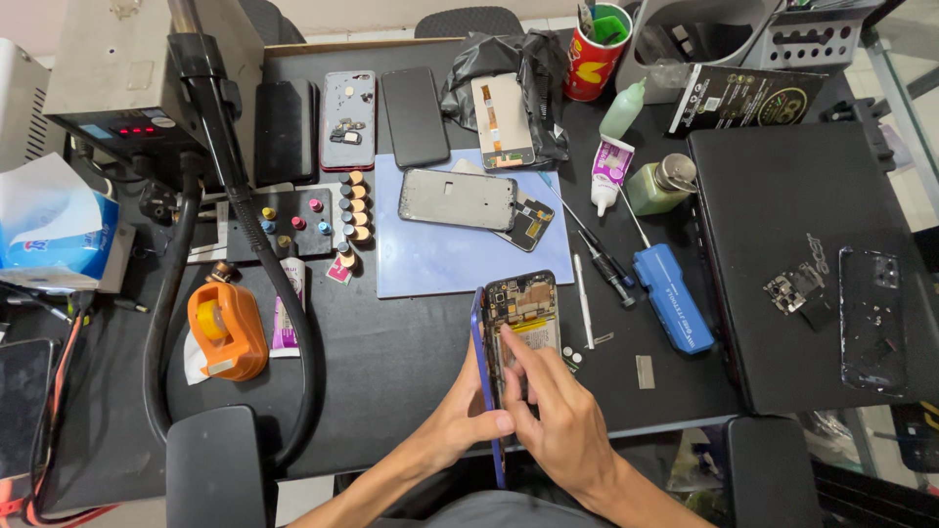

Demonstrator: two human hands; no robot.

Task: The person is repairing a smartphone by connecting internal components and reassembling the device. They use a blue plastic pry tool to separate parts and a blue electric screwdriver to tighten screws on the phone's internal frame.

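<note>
A black table (pixel 391 362) fills most of the frame, crowded with repair gear. On its right side lies a closed black laptop (pixel 782 254), with a small circuit part (pixel 794 290) and a dark phone back cover (pixel 872 318) resting on it. In the upper left stands a grey machine (pixel 112 78) with a black hose (pixel 245 235) curving down toward the bottom edge. A pale blue mat (pixel 440 259) lies at the centre, carrying a grey phone frame (pixel 458 199). Left of centre sits an orange tape holder (pixel 228 330); right of the mat, a blue case (pixel 673 297) and a screwdriver (pixel 602 256).

Low in the middle, the opened phone (pixel 516 328), its blue edge showing and its circuitry exposed, is tilted up off the table. The left hand (pixel 460 416) is clasped around its lower edge, thumb on the inside. The right hand (pixel 562 420) grasps nothing, its forefinger pressed onto the phone's inner parts.
</note>
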